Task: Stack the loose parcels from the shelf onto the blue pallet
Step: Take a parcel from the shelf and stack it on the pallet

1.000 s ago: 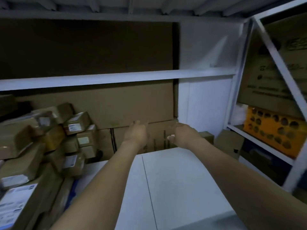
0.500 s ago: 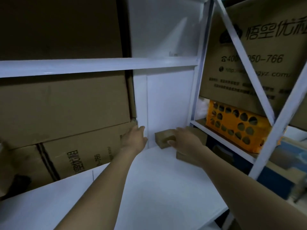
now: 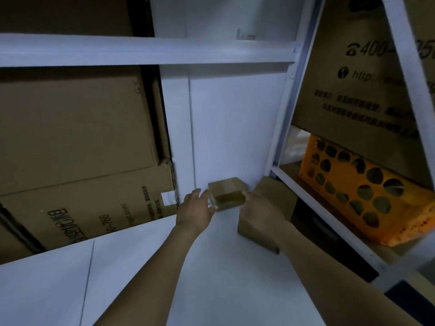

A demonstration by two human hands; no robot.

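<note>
Small brown parcel sat at the back of the white shelf, against the white rear panel, flat on the shelf board. Both hands reached in from the near edge, one on each side of it, so the parcel lay between them. Left hand was at the parcel's left face, fingers straight and spread, tips right at the box edge; contact looked likely, but blur made it hard to confirm. Right hand was at the parcel's right face, fingers extended forward, index tip at the box's top right corner. Neither hand was curled round anything; both were flat and relaxed.

A larger brown parcel stood just right of the small one, touching or nearly touching it, partly covered by the right hand and wrist. Its near corner showed below the forearm.

To the left, big stacked cartons filled the shelf bay, the lower one carrying printed text. A white crossbeam ran above. In the neighbouring rack at right were an orange perforated crate and, above it, a printed carton.
</note>
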